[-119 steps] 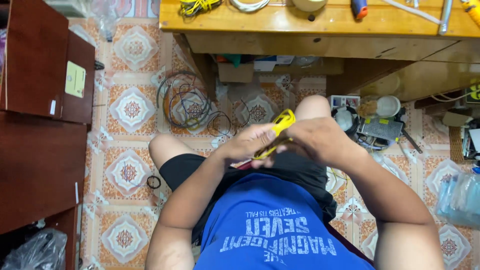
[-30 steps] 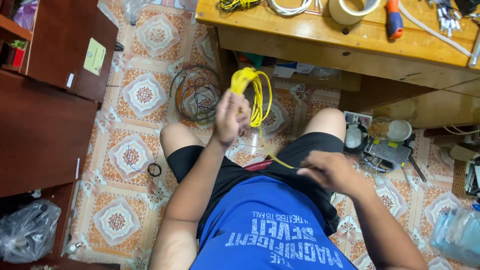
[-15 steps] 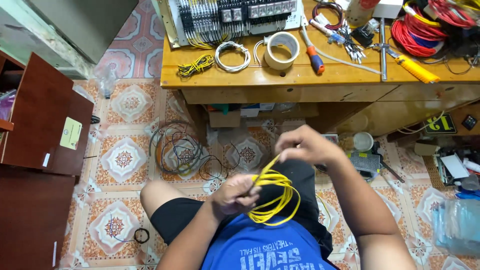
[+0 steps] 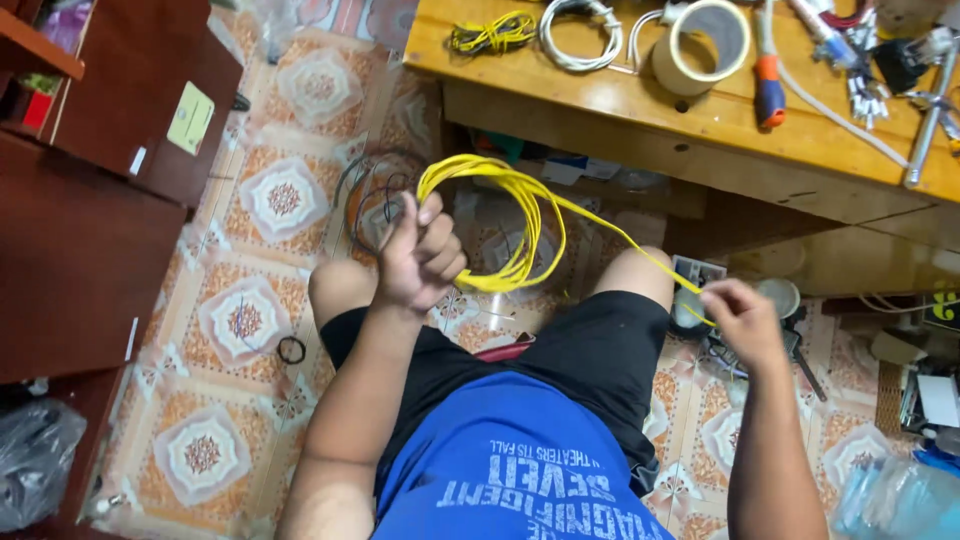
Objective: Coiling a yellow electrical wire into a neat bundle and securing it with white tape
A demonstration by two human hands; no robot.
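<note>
Pinched in the fingers (image 4: 432, 238), the yellow wire coil (image 4: 500, 225) looks smooth, glossy plastic. Beyond it the desk (image 4: 640, 110) is varnished, shiny wood; its tape roll (image 4: 700, 45) seems matt paper. The floor (image 4: 270, 200) below is glazed patterned tile.

The left hand (image 4: 418, 255) is raised above the knees, its grip closed on a coil of yellow wire (image 4: 500, 225). One strand runs from the coil to the right hand (image 4: 745, 322), which pinches its end. Beyond, the desk (image 4: 640, 110) carries a tape roll (image 4: 702, 45), a white cable coil (image 4: 580, 30) and a screwdriver (image 4: 768, 85).
</note>
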